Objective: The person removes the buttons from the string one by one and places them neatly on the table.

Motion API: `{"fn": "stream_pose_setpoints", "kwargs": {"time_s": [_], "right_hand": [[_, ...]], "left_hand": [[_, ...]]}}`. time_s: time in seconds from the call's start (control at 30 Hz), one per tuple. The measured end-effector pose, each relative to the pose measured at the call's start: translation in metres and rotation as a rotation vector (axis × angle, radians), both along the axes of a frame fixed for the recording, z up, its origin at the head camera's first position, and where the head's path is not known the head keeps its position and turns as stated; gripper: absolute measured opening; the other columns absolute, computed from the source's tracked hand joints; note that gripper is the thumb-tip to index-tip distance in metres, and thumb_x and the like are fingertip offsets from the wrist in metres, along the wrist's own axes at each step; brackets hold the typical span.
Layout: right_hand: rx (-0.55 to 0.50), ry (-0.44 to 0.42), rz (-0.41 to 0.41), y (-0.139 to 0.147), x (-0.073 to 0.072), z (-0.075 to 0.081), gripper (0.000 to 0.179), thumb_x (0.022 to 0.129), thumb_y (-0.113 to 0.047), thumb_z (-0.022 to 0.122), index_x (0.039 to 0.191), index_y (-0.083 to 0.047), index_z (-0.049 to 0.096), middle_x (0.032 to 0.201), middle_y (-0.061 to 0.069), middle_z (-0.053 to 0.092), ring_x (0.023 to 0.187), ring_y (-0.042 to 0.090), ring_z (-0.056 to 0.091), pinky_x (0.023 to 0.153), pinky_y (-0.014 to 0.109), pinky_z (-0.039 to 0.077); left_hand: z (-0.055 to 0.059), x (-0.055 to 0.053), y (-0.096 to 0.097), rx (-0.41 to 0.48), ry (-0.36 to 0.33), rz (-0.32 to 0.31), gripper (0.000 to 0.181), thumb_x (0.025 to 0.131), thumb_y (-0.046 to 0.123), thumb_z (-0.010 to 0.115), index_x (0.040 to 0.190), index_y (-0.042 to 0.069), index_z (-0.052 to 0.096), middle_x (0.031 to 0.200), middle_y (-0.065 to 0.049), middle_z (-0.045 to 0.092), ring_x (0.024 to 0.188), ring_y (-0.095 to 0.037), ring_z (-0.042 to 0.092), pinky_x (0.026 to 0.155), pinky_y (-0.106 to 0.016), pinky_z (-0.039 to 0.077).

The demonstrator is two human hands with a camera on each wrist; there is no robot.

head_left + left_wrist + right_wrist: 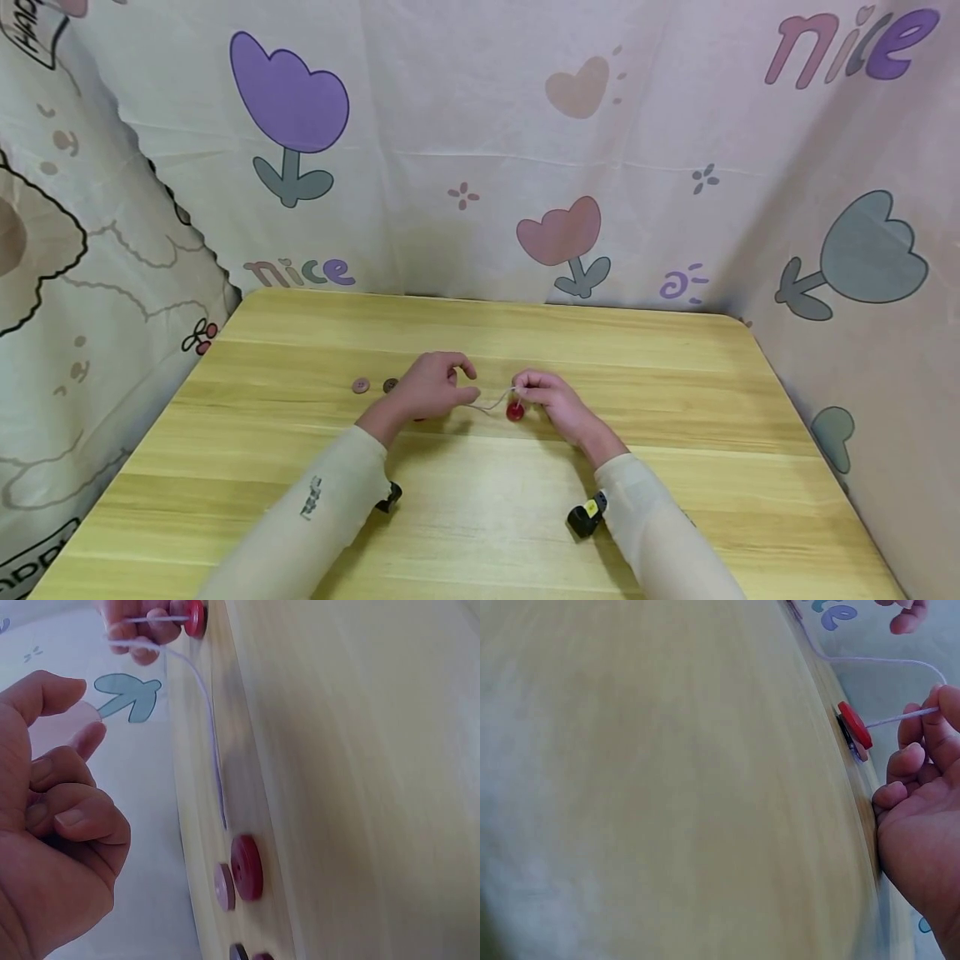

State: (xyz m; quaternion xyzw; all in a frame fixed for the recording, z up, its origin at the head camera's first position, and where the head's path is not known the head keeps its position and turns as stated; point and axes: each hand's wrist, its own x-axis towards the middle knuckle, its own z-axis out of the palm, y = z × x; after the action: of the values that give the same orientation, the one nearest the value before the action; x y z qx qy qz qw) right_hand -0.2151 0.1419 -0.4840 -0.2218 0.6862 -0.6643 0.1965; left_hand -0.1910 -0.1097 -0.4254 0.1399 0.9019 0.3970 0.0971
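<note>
Wood-grain table [480,517] | round red button [515,412] on thin pale cord [885,659] | right grip [553,400] pinching cord | left grip [431,387] loosely parted

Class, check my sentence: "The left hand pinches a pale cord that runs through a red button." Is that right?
The hand is wrong. The right wrist view shows the right hand pinching the pale cord that runs through the red button.

This looks like a screened-off tabletop nook, in a home or a studio one cannot tell, with a pale yellow wood-grain table [480,525], rounded at its far corners, enclosed on the far, left and right sides by pinkish-white cloth hangings [450,100] printed with a purple tulip [291,98] and multicoloured "nice" lettering [855,57].
</note>
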Motion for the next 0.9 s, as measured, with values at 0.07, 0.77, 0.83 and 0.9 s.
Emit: {"fn": "stream_pose_setpoints", "kwargs": {"time_s": [0.07, 0.77, 0.83, 0.9], "right_hand": [[-0.001, -0.003, 0.001, 0.000, 0.001, 0.001, 0.029, 0.101, -0.012, 0.051, 0.099, 0.017, 0.053, 0.098, 0.027, 0.052, 0.097, 0.031, 0.048, 0.094, 0.043, 0.035], [-0.008, -0.001, 0.033, 0.000, -0.001, -0.001, 0.031, 0.101, -0.014, 0.051, 0.098, 0.017, 0.052, 0.101, 0.032, 0.054, 0.094, 0.030, 0.054, 0.091, 0.041, 0.040], [-0.011, 0.000, 0.033, 0.000, -0.001, -0.001, 0.031, 0.101, -0.014, 0.051, 0.098, 0.017, 0.053, 0.100, 0.030, 0.055, 0.094, 0.030, 0.053, 0.091, 0.041, 0.040], [-0.011, 0.000, 0.030, 0.000, -0.001, -0.002, 0.030, 0.101, -0.014, 0.052, 0.097, 0.016, 0.053, 0.099, 0.027, 0.055, 0.094, 0.029, 0.053, 0.091, 0.041, 0.040]], "left_hand": [[0.001, 0.000, 0.004, 0.000, -0.001, -0.009, 0.030, 0.086, 0.027, 0.075, 0.108, 0.007, 0.069, 0.060, 0.001, 0.046, 0.050, -0.012, 0.039, 0.050, -0.031, 0.035], [-0.009, 0.002, 0.035, 0.012, 0.024, -0.108, 0.008, 0.089, 0.022, 0.073, 0.091, 0.015, 0.071, 0.051, 0.006, 0.040, 0.045, -0.008, 0.035, 0.044, -0.024, 0.031], [-0.009, 0.002, 0.037, 0.005, 0.038, -0.114, 0.006, 0.089, 0.022, 0.072, 0.089, 0.016, 0.071, 0.051, 0.007, 0.040, 0.045, -0.008, 0.035, 0.044, -0.024, 0.031], [-0.010, 0.001, 0.038, 0.004, 0.043, -0.119, 0.006, 0.090, 0.022, 0.072, 0.088, 0.016, 0.071, 0.051, 0.007, 0.040, 0.044, -0.008, 0.035, 0.045, -0.025, 0.031]]}}
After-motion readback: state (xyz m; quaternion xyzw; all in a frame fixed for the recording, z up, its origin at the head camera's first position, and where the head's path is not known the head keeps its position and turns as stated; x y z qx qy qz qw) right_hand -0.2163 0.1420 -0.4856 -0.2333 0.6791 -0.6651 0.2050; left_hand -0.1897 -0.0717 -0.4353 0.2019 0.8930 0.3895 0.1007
